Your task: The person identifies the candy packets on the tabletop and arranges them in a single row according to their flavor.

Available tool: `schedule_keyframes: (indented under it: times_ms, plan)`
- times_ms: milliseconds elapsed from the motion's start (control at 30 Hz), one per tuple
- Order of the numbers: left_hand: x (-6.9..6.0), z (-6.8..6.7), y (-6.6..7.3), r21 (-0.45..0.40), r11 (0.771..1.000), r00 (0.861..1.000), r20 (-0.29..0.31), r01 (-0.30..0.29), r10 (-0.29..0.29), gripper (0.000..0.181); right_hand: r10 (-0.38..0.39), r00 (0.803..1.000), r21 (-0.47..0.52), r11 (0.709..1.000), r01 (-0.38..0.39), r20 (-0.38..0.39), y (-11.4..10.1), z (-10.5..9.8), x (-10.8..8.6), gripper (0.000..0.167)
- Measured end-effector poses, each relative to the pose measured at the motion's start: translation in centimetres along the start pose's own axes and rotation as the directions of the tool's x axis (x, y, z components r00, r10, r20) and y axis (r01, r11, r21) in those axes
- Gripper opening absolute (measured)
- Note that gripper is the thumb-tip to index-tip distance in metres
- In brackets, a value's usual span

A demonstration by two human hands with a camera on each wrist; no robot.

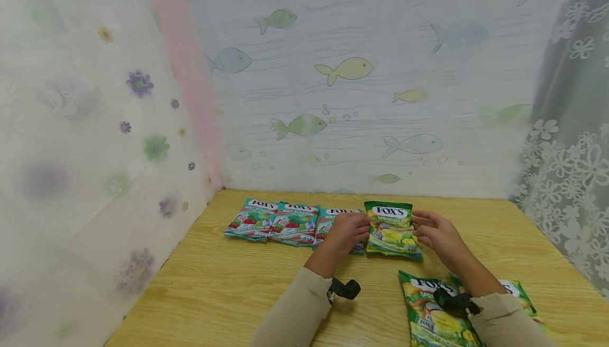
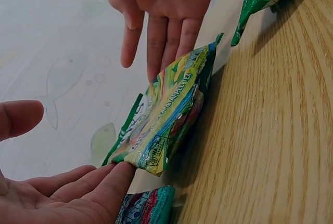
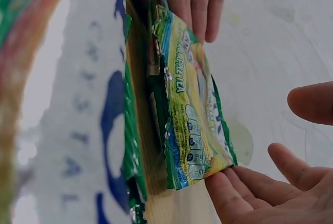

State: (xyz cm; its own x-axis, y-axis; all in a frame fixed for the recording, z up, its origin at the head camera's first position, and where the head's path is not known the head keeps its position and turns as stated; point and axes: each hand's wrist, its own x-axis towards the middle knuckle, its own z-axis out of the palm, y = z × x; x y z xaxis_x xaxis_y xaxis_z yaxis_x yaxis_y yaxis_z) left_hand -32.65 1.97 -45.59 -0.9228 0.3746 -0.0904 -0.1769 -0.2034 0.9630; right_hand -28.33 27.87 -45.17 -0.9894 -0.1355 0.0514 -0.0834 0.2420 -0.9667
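**Left hand (image 1: 346, 233) and right hand (image 1: 439, 235) touch a green and yellow bag (image 1: 391, 232)**

The green and yellow bag is on the wooden table (image 1: 200, 289), near the back, right between the hands. Big letters on it say FOX'S, and smaller ones say Spring Tea. The left hand touches one side with its fingertips. The right hand touches the other side the same way. The fingers of both hands are long and straight, and each thumb is well away from the bag. So the hands are wide, with the bag in the middle, and no fingers are curled around it.

Just to the left is a row of three bags that say Mint Blossom: the first mint bag (image 1: 251, 221), the second mint bag (image 1: 294, 224) and the third mint bag (image 1: 324, 224). They are close together, and the left hand hides part of the third one.

Nearer the person, a big green bag (image 1: 437, 318) lies under the right arm. Another green bag (image 1: 525, 295) is beside it, and the arm covers much of it.

The person has tan sleeves (image 1: 292, 315). Behind the table is a pale wall (image 1: 285, 93) with fish on it. White flowers are on a grey curtain (image 1: 571, 177) at the right.
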Motion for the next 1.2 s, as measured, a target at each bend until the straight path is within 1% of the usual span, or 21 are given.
schedule_keyframes:
  times_ms: [100, 267, 467, 767, 900, 1200]
  plan:
    - [0.02, -0.02, -0.15, 0.007, 1.0, 1.0, -0.005, 0.002, -0.002, 0.056, -0.007, 1.0, 0.013, 1.0, 0.006, 0.016, 0.1, 0.11, -0.03, 0.059]
    - [-0.12, -0.17, -0.35, -0.001, 1.0, 1.0, -0.025, 0.014, -0.014, 0.055, -0.007, 0.999, 0.033, 0.999, 0.005, 0.054, 0.36, 0.35, 0.02, 0.062]
    - [-0.04, -0.24, -0.31, 0.005, 1.0, 1.0, -0.022, 0.014, -0.013, 0.054, -0.002, 0.998, 0.018, 1.0, 0.001, 0.071, 0.66, 0.15, 0.12, 0.063]
    - [0.08, -0.18, -0.11, 0.021, 1.0, 0.999, -0.034, 0.02, -0.019, 0.055, -0.008, 0.995, -0.002, 1.0, 0.009, 0.097, 0.41, 0.18, 0.11, 0.064]
    - [0.08, -0.19, -0.05, 0.02, 1.0, 0.999, -0.041, 0.023, -0.022, 0.055, 0.008, 0.994, -0.011, 1.0, -0.007, 0.108, 0.58, 0.14, 0.27, 0.065]
    - [-0.27, 0.09, 0.39, 0.05, 0.999, 0.999, -0.034, 0.018, -0.017, 0.058, 0.054, 0.992, -0.028, 0.998, -0.051, 0.111, 0.76, 0.29, 0.31, 0.066]
